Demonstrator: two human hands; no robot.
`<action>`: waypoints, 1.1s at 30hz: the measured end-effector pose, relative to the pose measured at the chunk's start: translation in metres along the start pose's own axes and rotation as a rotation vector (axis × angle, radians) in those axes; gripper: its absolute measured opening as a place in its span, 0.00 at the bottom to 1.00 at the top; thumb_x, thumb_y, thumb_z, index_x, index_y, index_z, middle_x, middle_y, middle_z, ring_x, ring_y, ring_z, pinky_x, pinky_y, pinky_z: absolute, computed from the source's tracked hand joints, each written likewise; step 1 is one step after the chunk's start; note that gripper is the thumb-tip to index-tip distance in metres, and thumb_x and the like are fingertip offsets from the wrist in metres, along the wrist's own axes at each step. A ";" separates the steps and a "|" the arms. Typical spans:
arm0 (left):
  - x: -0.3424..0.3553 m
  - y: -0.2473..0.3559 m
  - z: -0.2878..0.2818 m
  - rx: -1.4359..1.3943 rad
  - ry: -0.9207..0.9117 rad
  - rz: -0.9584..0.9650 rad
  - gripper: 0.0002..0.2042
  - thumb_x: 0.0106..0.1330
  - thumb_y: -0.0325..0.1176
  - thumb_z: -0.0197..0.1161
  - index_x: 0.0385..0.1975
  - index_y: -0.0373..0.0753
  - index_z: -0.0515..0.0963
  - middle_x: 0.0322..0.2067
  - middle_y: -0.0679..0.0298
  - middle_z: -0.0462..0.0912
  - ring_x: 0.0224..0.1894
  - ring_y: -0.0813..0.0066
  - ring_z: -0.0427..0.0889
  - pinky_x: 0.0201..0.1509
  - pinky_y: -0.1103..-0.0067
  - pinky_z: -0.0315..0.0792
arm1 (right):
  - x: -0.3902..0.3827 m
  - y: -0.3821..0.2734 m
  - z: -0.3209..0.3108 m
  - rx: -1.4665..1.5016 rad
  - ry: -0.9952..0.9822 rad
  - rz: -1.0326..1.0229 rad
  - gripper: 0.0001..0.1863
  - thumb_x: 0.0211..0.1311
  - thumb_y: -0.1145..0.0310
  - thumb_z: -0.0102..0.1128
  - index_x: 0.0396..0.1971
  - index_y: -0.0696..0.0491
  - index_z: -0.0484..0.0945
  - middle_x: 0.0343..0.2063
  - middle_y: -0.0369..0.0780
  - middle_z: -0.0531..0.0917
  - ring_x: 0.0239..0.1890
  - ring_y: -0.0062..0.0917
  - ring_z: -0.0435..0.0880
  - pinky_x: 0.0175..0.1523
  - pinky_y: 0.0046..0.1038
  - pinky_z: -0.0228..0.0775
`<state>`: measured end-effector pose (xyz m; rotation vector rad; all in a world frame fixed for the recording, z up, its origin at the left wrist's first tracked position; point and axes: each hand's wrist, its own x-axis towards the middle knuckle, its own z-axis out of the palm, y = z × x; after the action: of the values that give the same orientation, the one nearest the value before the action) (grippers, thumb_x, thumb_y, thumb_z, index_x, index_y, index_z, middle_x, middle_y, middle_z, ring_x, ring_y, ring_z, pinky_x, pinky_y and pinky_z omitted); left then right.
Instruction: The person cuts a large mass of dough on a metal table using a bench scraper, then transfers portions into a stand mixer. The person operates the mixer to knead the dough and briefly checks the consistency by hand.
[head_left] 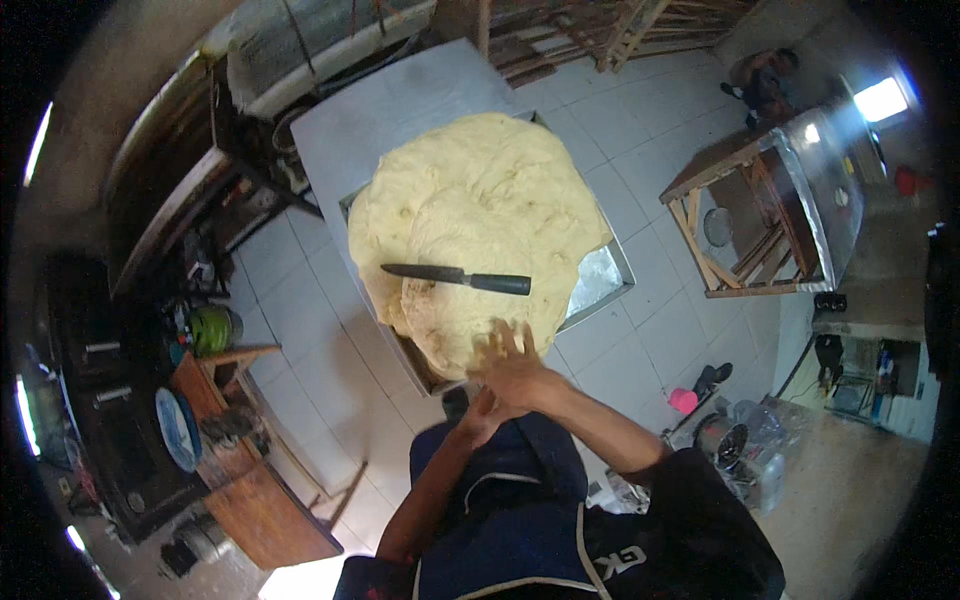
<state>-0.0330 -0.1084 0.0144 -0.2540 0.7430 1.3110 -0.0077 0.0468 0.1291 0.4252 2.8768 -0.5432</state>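
A huge mass of pale yellow dough (500, 190) fills a shallow metal tray (600, 285) and bulges over its sides. Lying across the dough is a knife (455, 278), its dark blade to the left and black handle to the right. My right hand (515, 372) is at the dough's near edge, fingers spread and nothing visible in them. Against the heel of that hand, close to its wrist, is my left hand (482, 418); its fingers are mostly hidden, so its grip is unclear.
The tray rests partly on a metal-topped table (400, 95). Right of it stands a wooden-framed, metal-topped bench (820, 190), with a person (768, 80) beyond. A green gas cylinder (213, 330) and a wooden table (270, 515) are at left. A pink cup (683, 400) is at right.
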 end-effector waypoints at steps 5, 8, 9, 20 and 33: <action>0.038 -0.005 0.027 -0.335 0.378 0.094 0.29 0.66 0.48 0.64 0.63 0.45 0.64 0.62 0.63 0.67 0.67 0.63 0.63 0.71 0.65 0.58 | 0.044 0.065 -0.031 0.097 0.252 0.140 0.17 0.58 0.63 0.59 0.46 0.54 0.73 0.45 0.42 0.78 0.49 0.39 0.77 0.48 0.44 0.74; 0.039 -0.001 0.035 -0.305 0.361 0.102 0.30 0.64 0.47 0.66 0.63 0.47 0.63 0.61 0.62 0.66 0.66 0.59 0.63 0.70 0.63 0.60 | 0.072 0.076 -0.019 -0.049 0.248 0.039 0.17 0.56 0.66 0.61 0.45 0.53 0.72 0.40 0.42 0.78 0.45 0.39 0.77 0.43 0.40 0.75; 0.040 -0.002 0.036 -0.336 0.362 0.093 0.29 0.64 0.47 0.66 0.62 0.46 0.64 0.59 0.62 0.68 0.64 0.60 0.66 0.69 0.64 0.62 | 0.076 0.075 -0.017 -0.026 0.175 0.061 0.20 0.55 0.66 0.62 0.48 0.54 0.72 0.41 0.44 0.77 0.47 0.41 0.77 0.45 0.40 0.75; 0.042 -0.003 0.013 0.364 0.651 0.241 0.25 0.61 0.34 0.70 0.54 0.36 0.65 0.47 0.55 0.74 0.47 0.62 0.77 0.44 0.73 0.78 | -0.075 0.069 -0.002 0.926 0.278 0.588 0.19 0.72 0.55 0.47 0.44 0.57 0.73 0.29 0.53 0.82 0.37 0.51 0.83 0.41 0.43 0.72; -0.045 0.059 0.015 0.184 0.559 -0.183 0.18 0.70 0.49 0.56 0.36 0.37 0.73 0.23 0.64 0.73 0.19 0.75 0.71 0.18 0.81 0.64 | -0.128 -0.031 0.185 0.952 0.160 0.655 0.15 0.71 0.60 0.48 0.46 0.56 0.71 0.27 0.56 0.81 0.32 0.60 0.79 0.37 0.51 0.72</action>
<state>-0.0856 -0.1193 0.0673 -0.5386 1.2730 0.9923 0.1262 -0.0823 -0.0010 1.4939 2.1700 -1.7287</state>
